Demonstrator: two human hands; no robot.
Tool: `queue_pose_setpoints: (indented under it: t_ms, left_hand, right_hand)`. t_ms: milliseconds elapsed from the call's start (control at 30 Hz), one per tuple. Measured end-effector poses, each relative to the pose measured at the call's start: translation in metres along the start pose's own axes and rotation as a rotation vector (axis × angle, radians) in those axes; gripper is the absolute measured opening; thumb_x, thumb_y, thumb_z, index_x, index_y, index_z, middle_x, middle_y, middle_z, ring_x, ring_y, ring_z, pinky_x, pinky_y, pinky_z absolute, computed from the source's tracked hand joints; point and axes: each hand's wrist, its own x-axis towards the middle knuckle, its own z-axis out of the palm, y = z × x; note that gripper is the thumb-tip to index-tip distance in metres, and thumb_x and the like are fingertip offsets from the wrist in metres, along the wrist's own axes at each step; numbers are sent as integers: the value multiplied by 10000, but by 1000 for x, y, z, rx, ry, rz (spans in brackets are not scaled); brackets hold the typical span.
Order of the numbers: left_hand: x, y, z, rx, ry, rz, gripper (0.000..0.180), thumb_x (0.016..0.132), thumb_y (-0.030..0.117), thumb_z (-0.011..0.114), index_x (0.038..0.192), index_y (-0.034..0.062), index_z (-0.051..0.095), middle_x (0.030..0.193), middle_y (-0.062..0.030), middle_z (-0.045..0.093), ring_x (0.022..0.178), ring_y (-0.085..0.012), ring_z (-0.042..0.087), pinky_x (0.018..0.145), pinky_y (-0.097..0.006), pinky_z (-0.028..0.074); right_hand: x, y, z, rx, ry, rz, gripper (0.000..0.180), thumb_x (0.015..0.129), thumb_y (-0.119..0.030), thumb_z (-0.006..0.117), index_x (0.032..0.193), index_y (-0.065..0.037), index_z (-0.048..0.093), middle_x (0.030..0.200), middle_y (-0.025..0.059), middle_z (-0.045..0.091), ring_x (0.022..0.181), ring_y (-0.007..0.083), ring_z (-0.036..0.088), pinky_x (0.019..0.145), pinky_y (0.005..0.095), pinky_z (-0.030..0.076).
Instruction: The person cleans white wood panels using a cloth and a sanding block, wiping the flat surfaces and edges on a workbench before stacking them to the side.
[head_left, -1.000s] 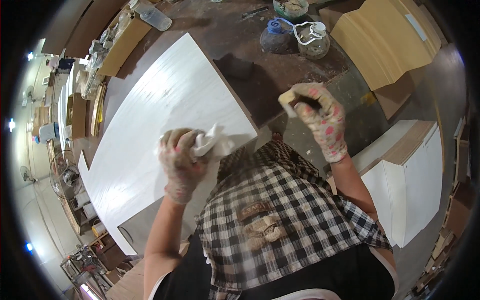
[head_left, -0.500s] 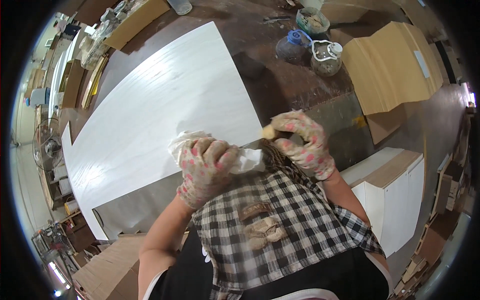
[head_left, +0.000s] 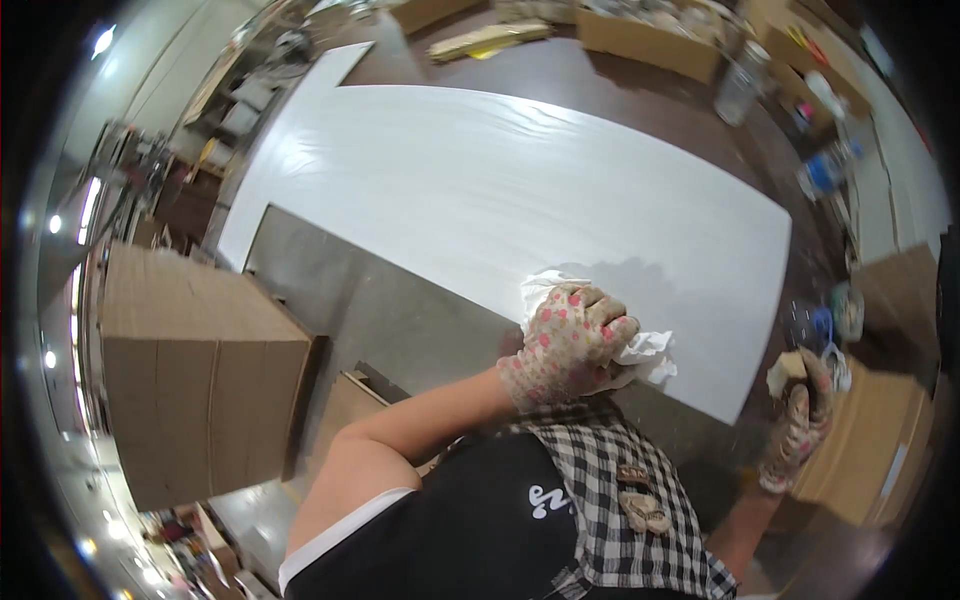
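A large white panel (head_left: 480, 170) with an angled cut-out lies flat on the dark table (head_left: 340, 285). My left hand (head_left: 570, 350), in a pale glove with pink spots, is closed around a crumpled white cloth or paper (head_left: 648, 350) at the panel's near edge. Loose ends of it stick out on both sides of the fist. Further right, beyond the panel, my right hand (head_left: 805, 420) wears a matching glove. Its fingers pinch a small yellowish block (head_left: 790, 368), perhaps a sponge; the grip is partly blurred.
Stacked cardboard (head_left: 205, 400) stands at the left beside the table. Along the far side are an open carton (head_left: 645, 42) of clear plastic items, a clear bottle (head_left: 742, 85) and a blue-labelled bottle (head_left: 830, 168). Flat cardboard (head_left: 870, 445) lies beyond my right hand.
The view has swung left, bringing the stacked cardboard into sight. My right hand has moved away from the left, out to the right with the yellowish block. My left still grips the white cloth or paper.
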Motion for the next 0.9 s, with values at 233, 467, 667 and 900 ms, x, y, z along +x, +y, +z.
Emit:
queue_pose_setpoints:
  t_ms: [233,467,667,900]
  left_hand:
    - [-43,-53,-18,226,362,-319,369,723,338,736,970,87,626,950,-109,638,903,-283,615,766,-438,473]
    - [-78,-151,-85,347,671,-493,385,645,353,813,882,103,642,871,-104,638,841,-274,614,721,-398,466]
    - [-185,-330,-95,329,997,-780,144,786,161,662,900,76,650,803,-75,635,714,-212,601,620,-332,463]
    - [-287,-329,-10,-573,1358,-1117,308,974,239,552,1165,13,635,981,-17,666,769,-94,601,636,-257,490]
  right_hand:
    - [27,-45,27,32,-380,138,342,896,-155,640,1157,60,593,1015,77,618,911,160,593,828,281,492]
    - [51,-85,126,-184,-687,87,260,772,1,613,1029,34,635,1024,64,583,908,139,562,829,256,463]
    - [55,-75,254,-190,-951,-35,277,781,-22,659,1057,10,656,973,62,618,813,131,586,761,256,483]
    - [57,-94,415,-227,-1149,-442,256,810,-92,663,1064,-61,666,1000,110,651,894,237,648,798,337,519]
